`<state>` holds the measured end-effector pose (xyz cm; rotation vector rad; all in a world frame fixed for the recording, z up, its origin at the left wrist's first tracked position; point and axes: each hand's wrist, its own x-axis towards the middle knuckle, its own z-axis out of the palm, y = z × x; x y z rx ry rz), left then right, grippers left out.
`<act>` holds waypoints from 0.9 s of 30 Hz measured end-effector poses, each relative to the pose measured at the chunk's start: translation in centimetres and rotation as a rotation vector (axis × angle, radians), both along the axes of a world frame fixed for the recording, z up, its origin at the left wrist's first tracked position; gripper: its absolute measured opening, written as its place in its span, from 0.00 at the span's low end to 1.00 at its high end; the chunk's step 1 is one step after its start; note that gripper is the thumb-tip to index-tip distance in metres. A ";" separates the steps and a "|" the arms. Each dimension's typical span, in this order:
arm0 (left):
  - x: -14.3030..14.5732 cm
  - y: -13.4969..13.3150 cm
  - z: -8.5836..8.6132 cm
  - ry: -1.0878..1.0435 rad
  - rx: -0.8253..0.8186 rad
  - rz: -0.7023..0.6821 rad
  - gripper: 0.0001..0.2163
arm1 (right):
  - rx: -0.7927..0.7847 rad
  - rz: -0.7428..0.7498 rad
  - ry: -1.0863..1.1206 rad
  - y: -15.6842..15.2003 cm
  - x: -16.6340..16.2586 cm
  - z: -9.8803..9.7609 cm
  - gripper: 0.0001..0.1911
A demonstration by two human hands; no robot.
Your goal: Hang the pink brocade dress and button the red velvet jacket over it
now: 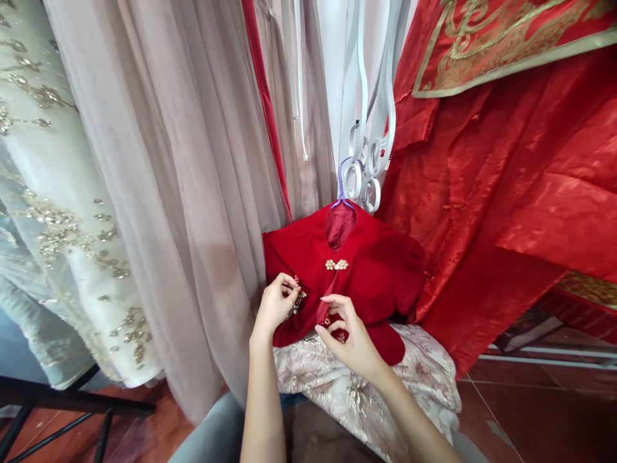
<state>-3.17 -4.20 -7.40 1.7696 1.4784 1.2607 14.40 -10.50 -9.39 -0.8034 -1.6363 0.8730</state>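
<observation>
A red velvet jacket hangs in front of me on a purple hanger, its lower part resting over pale brocade cloth on my lap. A flower-shaped clasp of pearls and gold joins it at the neck. My left hand pinches a jewelled beaded ornament at the jacket's left front; the fingertips partly hide it. Around the loose front edge of the jacket curl the fingers and thumb of my right hand, beside a small gold button. Another ornament lies partly behind that hand.
Long greyish-pink drapes hang at the left, beside a white gown with gold beading. Red satin garments hang at the right. Behind the hanger stands white scrolled metalwork. Pale brocade cloth covers my lap.
</observation>
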 end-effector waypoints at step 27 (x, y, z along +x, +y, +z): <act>-0.3 -0.1 0.1 -0.420 -0.070 -0.195 0.16 | 0.034 -0.178 0.056 7.0 -2.8 0.6 0.09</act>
